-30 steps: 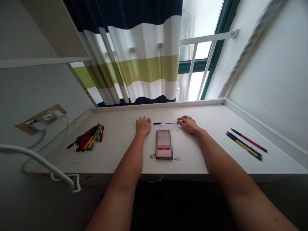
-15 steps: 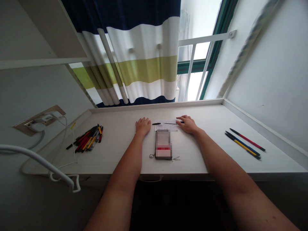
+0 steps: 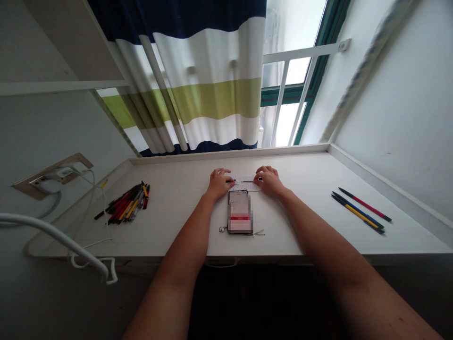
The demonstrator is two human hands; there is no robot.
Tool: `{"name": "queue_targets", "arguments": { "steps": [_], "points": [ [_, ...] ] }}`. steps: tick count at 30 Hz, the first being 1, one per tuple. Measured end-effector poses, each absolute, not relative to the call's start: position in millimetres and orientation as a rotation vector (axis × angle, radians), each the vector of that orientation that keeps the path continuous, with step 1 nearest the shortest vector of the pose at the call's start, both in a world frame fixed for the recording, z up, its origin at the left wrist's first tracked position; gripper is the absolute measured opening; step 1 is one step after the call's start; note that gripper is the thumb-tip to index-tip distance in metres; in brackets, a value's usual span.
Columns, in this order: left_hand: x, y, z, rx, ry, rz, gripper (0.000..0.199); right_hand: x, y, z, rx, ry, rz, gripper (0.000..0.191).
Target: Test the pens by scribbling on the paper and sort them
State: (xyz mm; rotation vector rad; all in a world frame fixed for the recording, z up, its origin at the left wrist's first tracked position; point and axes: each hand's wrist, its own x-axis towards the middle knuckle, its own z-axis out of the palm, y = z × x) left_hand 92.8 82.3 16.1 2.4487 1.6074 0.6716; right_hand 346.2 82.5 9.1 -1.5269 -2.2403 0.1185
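Beyond the phone (image 3: 240,212), left hand (image 3: 217,185) pinches a black piece (image 3: 231,181), right hand (image 3: 269,181) a thin rod (image 3: 247,182), both curled.

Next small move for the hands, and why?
I'd probably ease the short black piece at the left hand toward the thin dark rod at the right hand: they lie roughly in line over the speckled sheet, with a gap between. How firmly each is gripped is too small to tell.
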Motion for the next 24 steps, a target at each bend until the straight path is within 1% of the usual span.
{"name": "queue_targets", "arguments": {
  "steps": [7,16,20,22,24],
  "points": [
    [95,85,12,2.446,1.607,0.703,0.013,343,79,13,-1.505,-2.285,0.112,0.022],
    [97,86,11,2.442,1.584,0.725,0.012,325,77,9,-1.428,-2.309,0.085,0.017],
    [98,86,9,2.425,1.582,0.721,0.014,332,78,11,-1.408,-2.223,0.133,0.026],
    [98,86,8,2.405,1.591,0.727,0.014,346,79,13,-1.489,-2.124,0.137,0.030],
    [97,87,8,2.392,1.592,0.732,0.014,362,78,16,-1.594,-2.096,0.158,0.029]
  ]
}}
